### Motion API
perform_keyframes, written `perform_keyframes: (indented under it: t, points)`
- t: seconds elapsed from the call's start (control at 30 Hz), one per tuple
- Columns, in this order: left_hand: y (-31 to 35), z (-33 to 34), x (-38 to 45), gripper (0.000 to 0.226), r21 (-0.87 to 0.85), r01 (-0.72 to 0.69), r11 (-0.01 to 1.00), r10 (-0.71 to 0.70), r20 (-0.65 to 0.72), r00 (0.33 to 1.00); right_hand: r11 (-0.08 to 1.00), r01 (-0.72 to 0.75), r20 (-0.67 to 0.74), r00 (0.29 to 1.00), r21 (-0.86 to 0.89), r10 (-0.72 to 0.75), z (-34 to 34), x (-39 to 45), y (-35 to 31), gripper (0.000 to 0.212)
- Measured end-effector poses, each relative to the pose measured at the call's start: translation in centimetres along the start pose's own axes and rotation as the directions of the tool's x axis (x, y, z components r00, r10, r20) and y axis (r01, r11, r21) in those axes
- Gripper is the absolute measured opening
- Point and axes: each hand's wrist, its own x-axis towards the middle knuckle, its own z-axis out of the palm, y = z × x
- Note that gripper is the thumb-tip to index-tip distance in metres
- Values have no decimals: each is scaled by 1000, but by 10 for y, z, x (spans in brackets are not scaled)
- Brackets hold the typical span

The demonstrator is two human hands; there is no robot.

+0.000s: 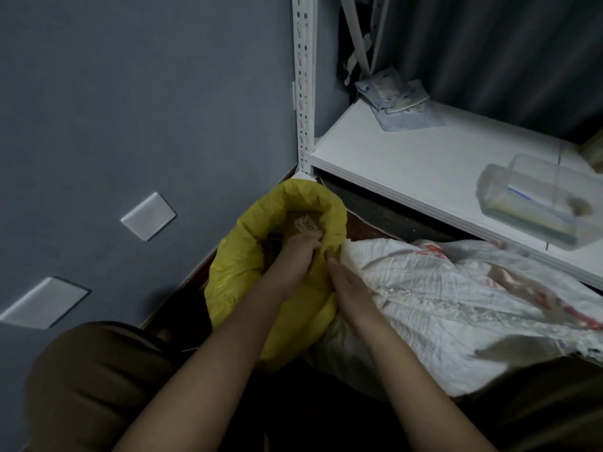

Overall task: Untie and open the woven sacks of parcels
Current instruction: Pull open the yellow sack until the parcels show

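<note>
A yellow woven sack point(238, 272) stands open on the floor by the wall, its rim rolled down. Inside it lies a brown parcel with a white label point(305, 223). My left hand point(298, 256) reaches over the near right part of the rim, its fingers curled on the yellow fabric next to the parcel. My right hand point(349, 288) lies beside it, its fingers stretched along the sack's right side where it meets a white woven sack point(456, 298) with red print. The white sack lies crumpled on the floor to the right.
A white metal shelf point(424, 164) stands at the right, carrying a clear plastic box point(538, 203) and some small packets point(394, 99). A grey-blue wall point(130, 109) with white plates closes the left side. My knees fill the bottom of the view.
</note>
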Motion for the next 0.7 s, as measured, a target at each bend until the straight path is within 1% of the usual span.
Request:
perform_keyframes:
  t: [0.03, 0.1, 0.13, 0.17, 0.2, 0.23, 0.27, 0.3, 0.33, 0.37, 0.4, 0.43, 0.47, 0.5, 0.53, 0.57, 0.6, 0.63, 0.67, 0.7]
  points:
    - [0, -5, -2, 21, -84, 11, 996, -8, 37, 999, 999, 35, -31, 999, -29, -35, 4, 4, 2, 42]
    - [0, -11, -7, 35, -148, 19, 989, -14, 36, 999, 995, 95, -159, 982, -38, -100, 14, 13, 5, 44]
    - [-2, -12, -11, 40, -105, 4, 994, -5, -12, 1000, 995, 100, -210, 973, 18, -94, 19, 16, 7, 41]
    - [-6, -14, -15, 39, -15, -38, 999, 37, -66, 997, 988, 76, -217, 975, 131, -46, 21, 21, 9, 36]
    - [-9, -15, -20, 31, 145, -78, 986, 96, -118, 988, 960, 34, -187, 982, 278, 19, 20, 28, 12, 30]
    - [-12, -15, -25, 23, 293, -77, 953, 120, -133, 984, 910, -19, -132, 988, 413, 81, 17, 32, 13, 26]
    - [-17, -17, -28, 23, 371, -53, 927, 103, -118, 988, 834, -62, -63, 991, 549, 115, 14, 36, 14, 26]
    - [-21, -17, -31, 24, 363, -19, 932, 52, -83, 995, 766, -82, -13, 993, 637, 118, 11, 38, 14, 28]
    - [-26, -14, -32, 20, 333, -2, 943, 15, -37, 999, 744, -82, 4, 994, 664, 106, 10, 40, 15, 29]
    - [-29, -12, -32, 13, 326, -19, 945, 29, -25, 999, 773, -63, -9, 996, 631, 88, 10, 40, 14, 30]
    - [-33, -9, -31, 10, 368, -64, 928, 88, -48, 995, 857, -14, -63, 997, 515, 55, 10, 40, 16, 29]
    - [-37, -7, -28, 13, 445, -110, 889, 169, -94, 981, 941, 45, -123, 992, 336, -4, 10, 38, 15, 26]
    - [-40, -6, -24, 16, 534, -141, 834, 248, -134, 959, 982, 84, -159, 986, 168, -57, 8, 37, 16, 24]
    - [-41, -5, -22, 18, 616, -164, 770, 312, -141, 939, 995, 87, -214, 974, 50, -75, 7, 33, 16, 23]
    - [-44, -2, -20, 19, 688, -197, 699, 375, -117, 920, 998, 63, -271, 961, -1, -61, 5, 29, 16, 28]
    - [-45, 1, -19, 20, 759, -233, 608, 436, -74, 897, 997, 6, -279, 960, 81, 17, 4, 23, 16, 32]
    - [-46, 4, -17, 21, 830, -264, 491, 507, -27, 862, 968, -72, -216, 968, 240, 125, 6, 17, 15, 35]
    - [-46, 6, -18, 24, 878, -286, 384, 564, 22, 826, 913, -144, -120, 972, 382, 204, 10, 11, 15, 35]
    - [-47, 6, -19, 28, 895, -312, 317, 606, 62, 793, 874, -177, -64, 971, 453, 230, 13, 9, 16, 34]
    - [-46, 6, -22, 34, 882, -356, 309, 610, 103, 786, 854, -186, -56, 968, 486, 244, 16, 12, 16, 32]
